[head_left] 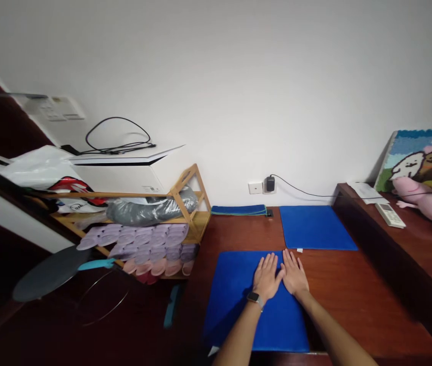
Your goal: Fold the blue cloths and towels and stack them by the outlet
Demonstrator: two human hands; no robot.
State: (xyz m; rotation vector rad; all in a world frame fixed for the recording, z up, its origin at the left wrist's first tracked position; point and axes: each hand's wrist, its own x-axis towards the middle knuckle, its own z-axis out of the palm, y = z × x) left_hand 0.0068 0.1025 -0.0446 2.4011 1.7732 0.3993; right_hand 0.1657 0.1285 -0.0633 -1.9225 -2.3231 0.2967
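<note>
A blue cloth (pixel 235 305) lies spread out near the front of the reddish-brown wooden table (pixel 361 290). Flat on its upper part rests my left hand (pixel 267 278), fingers stretched out, a watch on the wrist. Beside it, my right hand (pixel 294 274) lies palm down at the cloth's upper right edge, also with straight fingers. The thumbs of both hands nearly meet. Behind them, a second blue cloth (pixel 315 226) lies flat with a small white tag at its front edge. A folded blue cloth (pixel 239 209) with a green edge sits against the wall.
Left of the table stands a wooden rack (pixel 185 198) with several slippers (pixel 140 236) and a white box (pixel 124 173) on top. A round stool (pixel 52 272) is at lower left. On the raised right ledge are a remote control (pixel 390 215) and a pink plush toy (pixel 429 201).
</note>
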